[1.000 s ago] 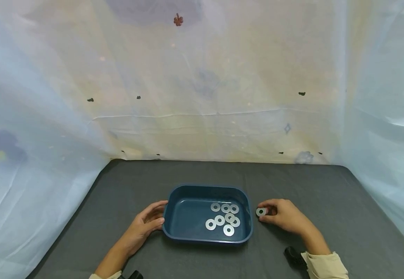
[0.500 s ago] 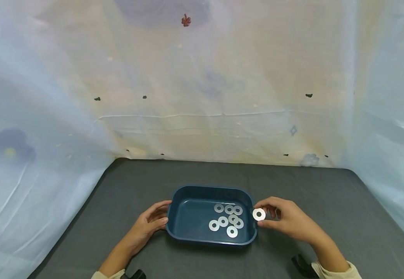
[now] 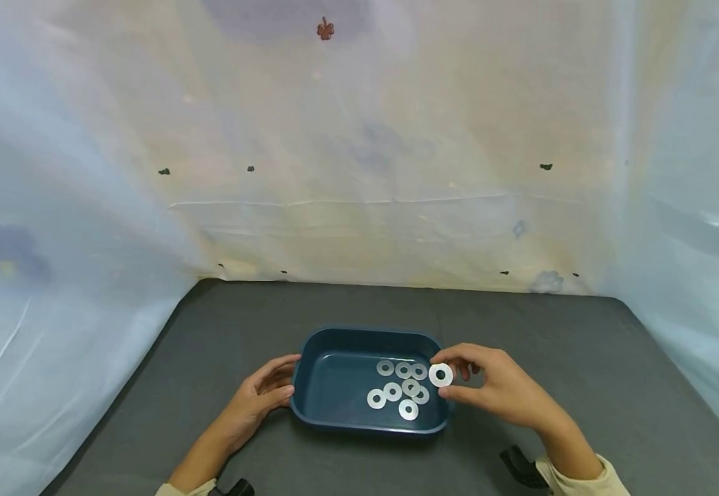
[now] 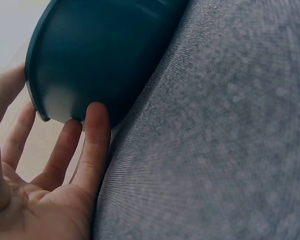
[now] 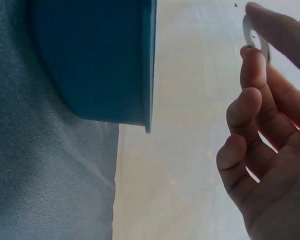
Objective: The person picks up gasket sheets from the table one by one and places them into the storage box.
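Observation:
My right hand [image 3: 498,386] pinches a flat metal washer [image 3: 440,384] between thumb and fingertips, over the right end of a dark blue tray [image 3: 334,386]. The right wrist view shows this washer [image 5: 266,49] nearly edge-on, above the level of the tray rim [image 5: 149,75]; the remaining fingers are curled below it. Several silver washers [image 3: 408,417] lie flat in the tray's right half, some overlapping. My left hand [image 3: 254,399] rests with thumb and fingertips against the tray's left end. In the left wrist view its fingers [image 4: 96,135] are extended and touch the outer wall.
A dark grey cloth-covered table [image 3: 260,310] carries the tray. Pale patterned sheeting [image 3: 359,138] hangs behind it and along both sides. A black wrist strap piece [image 3: 520,468] sits below the right wrist.
My right hand has carried the pinched washer leftward and up from beside the tray to over its right end. My left hand stays at the tray's left end. The head view has shifted slightly.

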`<state>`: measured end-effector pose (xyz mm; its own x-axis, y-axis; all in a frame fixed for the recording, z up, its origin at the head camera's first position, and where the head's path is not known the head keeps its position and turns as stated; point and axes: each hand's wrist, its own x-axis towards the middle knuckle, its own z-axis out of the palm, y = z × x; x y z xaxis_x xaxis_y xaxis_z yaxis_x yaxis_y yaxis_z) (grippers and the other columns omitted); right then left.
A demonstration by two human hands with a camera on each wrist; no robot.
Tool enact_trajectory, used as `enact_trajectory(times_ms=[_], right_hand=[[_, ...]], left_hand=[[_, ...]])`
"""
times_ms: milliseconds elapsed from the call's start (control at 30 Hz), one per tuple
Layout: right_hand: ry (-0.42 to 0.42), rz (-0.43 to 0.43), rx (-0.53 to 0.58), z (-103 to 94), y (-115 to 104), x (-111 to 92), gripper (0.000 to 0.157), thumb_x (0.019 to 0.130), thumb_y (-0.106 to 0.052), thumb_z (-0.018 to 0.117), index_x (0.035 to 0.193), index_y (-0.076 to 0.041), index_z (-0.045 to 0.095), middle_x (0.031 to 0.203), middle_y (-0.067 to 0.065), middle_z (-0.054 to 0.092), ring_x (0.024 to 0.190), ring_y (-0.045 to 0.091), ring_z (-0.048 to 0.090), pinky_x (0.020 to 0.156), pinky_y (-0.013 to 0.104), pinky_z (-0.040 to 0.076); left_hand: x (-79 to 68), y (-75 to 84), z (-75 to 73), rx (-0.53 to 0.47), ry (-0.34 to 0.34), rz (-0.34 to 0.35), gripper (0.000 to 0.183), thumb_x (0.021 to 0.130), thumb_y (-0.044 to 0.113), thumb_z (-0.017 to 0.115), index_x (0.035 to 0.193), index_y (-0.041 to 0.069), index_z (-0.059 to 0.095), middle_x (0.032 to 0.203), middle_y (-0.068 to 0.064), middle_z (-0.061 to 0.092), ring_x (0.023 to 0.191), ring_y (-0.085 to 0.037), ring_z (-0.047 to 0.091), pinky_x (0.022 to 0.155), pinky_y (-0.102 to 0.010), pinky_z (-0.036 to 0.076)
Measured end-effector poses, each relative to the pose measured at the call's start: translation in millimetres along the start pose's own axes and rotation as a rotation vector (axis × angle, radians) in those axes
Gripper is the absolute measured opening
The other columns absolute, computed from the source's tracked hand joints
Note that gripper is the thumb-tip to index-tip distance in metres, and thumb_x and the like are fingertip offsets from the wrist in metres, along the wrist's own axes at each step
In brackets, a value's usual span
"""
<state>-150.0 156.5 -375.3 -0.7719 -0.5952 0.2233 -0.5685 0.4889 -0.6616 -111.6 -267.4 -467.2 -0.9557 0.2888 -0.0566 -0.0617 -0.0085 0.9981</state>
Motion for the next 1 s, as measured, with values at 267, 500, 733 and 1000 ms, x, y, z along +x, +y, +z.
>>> enact_trajectory(times_ms=[267,500,733,1000], right_hand=[[0.001,0.013,0.03,4.7,0.7,1.2,0.039,0.085,-0.039,0.078,0.119,-0.023,0.068,0.087,-0.01,0.06,0.078,0.009,0.055,0.069,0.023,0.047],[-0.02,0.017,0.06,10.2,3.3,3.2,0.039,0.083,-0.04,0.079,0.118,-0.024,0.068,0.085,-0.01,0.057,0.078,0.014,0.056,0.068,0.028,0.048],[-0.028,0.039,0.071,12.5,4.4,3.8,0.039,0.084,-0.04,0.078,0.118,-0.025,0.067,0.083,-0.009,0.055,0.076,0.011,0.055,0.067,0.027,0.048],[-0.042,0.031,0.075,16.5,3.4,5.2,0.041,0.084,-0.034,0.08,0.118,-0.015,0.068,0.081,-0.009,0.053,0.075,0.014,0.055,0.065,0.026,0.046]], left_hand=[[-0.4,3.7,-2.0,0.011,-0.026,0.022,0.056,0.102,0.011,0.055,0.153,0.007,0.033,0.137,-0.012,0.051,0.113,-0.012,0.062,0.088,-0.034,0.057],[1.1,4.1,-0.8,0.002,-0.016,0.011,0.055,0.102,0.011,0.055,0.153,0.007,0.033,0.134,-0.008,0.052,0.111,-0.011,0.061,0.088,-0.033,0.057],[0.0,4.4,-0.9,-0.004,-0.034,0.028,0.056,0.102,0.012,0.055,0.153,0.007,0.033,0.135,-0.01,0.051,0.112,-0.011,0.061,0.088,-0.033,0.056],[-2.6,4.4,-0.9,-0.009,-0.041,0.028,0.055,0.103,0.011,0.052,0.154,0.006,0.032,0.136,-0.008,0.051,0.115,-0.01,0.06,0.089,-0.033,0.056]])
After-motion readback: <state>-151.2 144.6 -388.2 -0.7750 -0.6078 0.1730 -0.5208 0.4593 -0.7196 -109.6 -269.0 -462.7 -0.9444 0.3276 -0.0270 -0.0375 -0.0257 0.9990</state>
